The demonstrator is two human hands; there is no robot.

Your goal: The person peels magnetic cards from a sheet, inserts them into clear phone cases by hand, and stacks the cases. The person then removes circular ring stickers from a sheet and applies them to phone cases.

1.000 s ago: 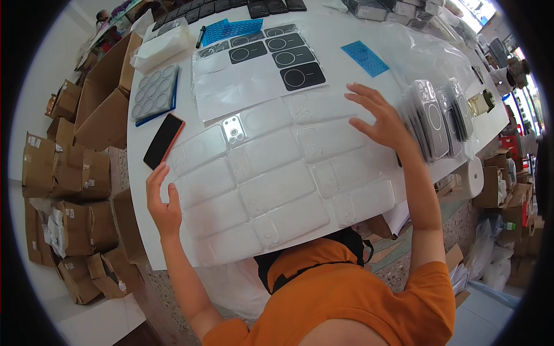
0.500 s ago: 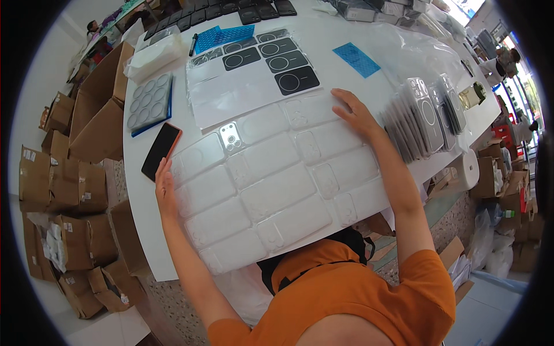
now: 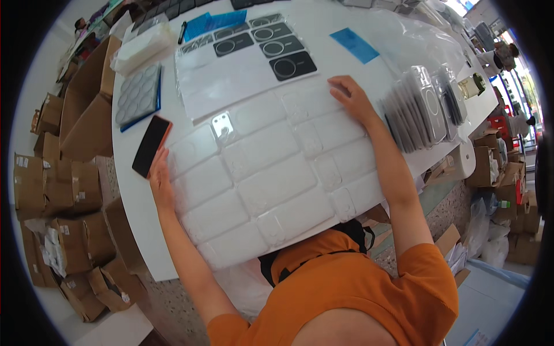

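A wide clear plastic sheet (image 3: pixel 277 184) moulded with phone-shaped pockets lies in front of me, its near edge by my waist. One far-left pocket shows a pale piece (image 3: pixel 223 124) with round camera holes; whether the other pockets hold anything is hard to see. My left hand (image 3: pixel 161 180) rests along the sheet's left edge, fingers stretched out, beside a dark-screened phone (image 3: pixel 151 146) with an orange edge. At the far right corner, my right hand (image 3: pixel 354 101) lies with its fingers bent and apart, gripping nothing visible.
Beyond the sheet are white paper (image 3: pixel 228 86) and black cards with ring marks (image 3: pixel 293 66). Upright packed cases (image 3: pixel 424 109) stand at right, and a grey round-pocketed tray (image 3: pixel 138 95) at left. A blue sheet (image 3: pixel 354 45) lies farther back. Cardboard boxes (image 3: pixel 86 135) flank the table.
The whole view has shifted a little, with table things appearing slightly higher and farther left. Both hands stay at the same edges of the clear sheet.
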